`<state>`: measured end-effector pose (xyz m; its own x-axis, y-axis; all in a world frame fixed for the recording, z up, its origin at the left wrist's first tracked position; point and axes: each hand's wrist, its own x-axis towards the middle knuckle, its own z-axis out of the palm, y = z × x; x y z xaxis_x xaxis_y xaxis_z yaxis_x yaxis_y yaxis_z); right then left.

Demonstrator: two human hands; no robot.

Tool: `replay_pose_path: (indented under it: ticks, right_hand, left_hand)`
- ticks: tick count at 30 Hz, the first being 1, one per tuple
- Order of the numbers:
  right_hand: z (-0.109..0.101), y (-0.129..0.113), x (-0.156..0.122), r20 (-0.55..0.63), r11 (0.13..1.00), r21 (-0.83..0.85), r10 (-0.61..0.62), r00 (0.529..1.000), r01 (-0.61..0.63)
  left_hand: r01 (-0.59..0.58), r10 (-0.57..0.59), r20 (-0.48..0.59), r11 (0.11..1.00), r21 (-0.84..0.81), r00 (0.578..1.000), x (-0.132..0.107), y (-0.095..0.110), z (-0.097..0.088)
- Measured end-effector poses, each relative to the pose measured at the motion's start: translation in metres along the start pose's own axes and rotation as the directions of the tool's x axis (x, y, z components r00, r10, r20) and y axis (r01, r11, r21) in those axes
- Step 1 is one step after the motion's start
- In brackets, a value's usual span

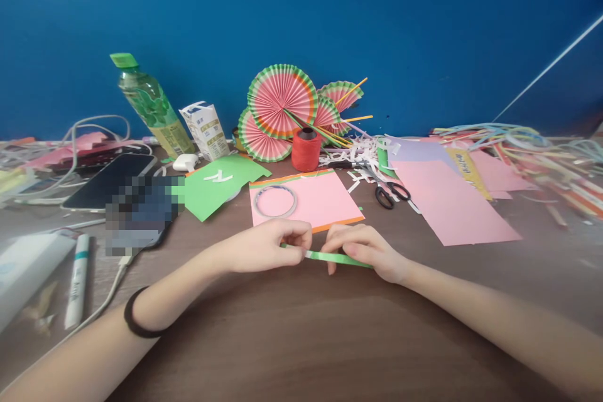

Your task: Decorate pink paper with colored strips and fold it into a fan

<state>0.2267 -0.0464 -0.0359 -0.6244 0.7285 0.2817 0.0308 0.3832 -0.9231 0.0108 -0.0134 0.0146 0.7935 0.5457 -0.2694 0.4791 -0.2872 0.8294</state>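
Observation:
A narrow green paper strip (336, 258) stretches between my two hands, just above the brown table. My left hand (268, 245) pinches its left end, where a small white bit shows at the fingertips. Along the right end, my right hand (372, 251) has thumb and fingers closed on the strip. Just beyond my hands lies a pink paper sheet (325, 201) with orange and green edges. On that sheet rests a roll of tape (276, 201), lying flat.
Behind stand pleated paper fans (282, 100) and a red thread spool (306, 151). Scissors (391, 193) lie near white paper scraps. Pink paper (452, 201) is at right, green paper (221, 182) at left. A bottle (155, 107), carton (206, 130), phone (110, 182) and marker (78, 282) are further left.

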Motion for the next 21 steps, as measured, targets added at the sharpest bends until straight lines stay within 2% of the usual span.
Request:
replay_pose_path:
  ticks: [5,8,14,21]
  right_hand:
    - [-0.003,-0.003,0.001,-0.040,0.996,0.043,0.082,0.996,-0.080]
    - [-0.001,-0.009,0.002,0.003,0.992,-0.004,0.127,0.992,-0.127]
    - [0.007,-0.013,0.001,0.064,0.994,-0.067,0.087,0.994,-0.083]
    - [0.010,-0.008,0.000,0.042,0.994,-0.056,0.097,0.994,-0.095]
  left_hand:
    - [-0.029,0.029,-0.021,1.000,-0.001,0.999,-0.001,0.003,0.000]
    - [-0.041,0.041,0.022,0.999,-0.001,0.999,-0.001,0.006,0.002]
    - [-0.066,0.065,0.066,0.998,0.010,0.996,-0.001,0.006,0.009]
    - [-0.057,0.057,-0.045,0.998,0.001,0.997,0.000,0.008,0.018]
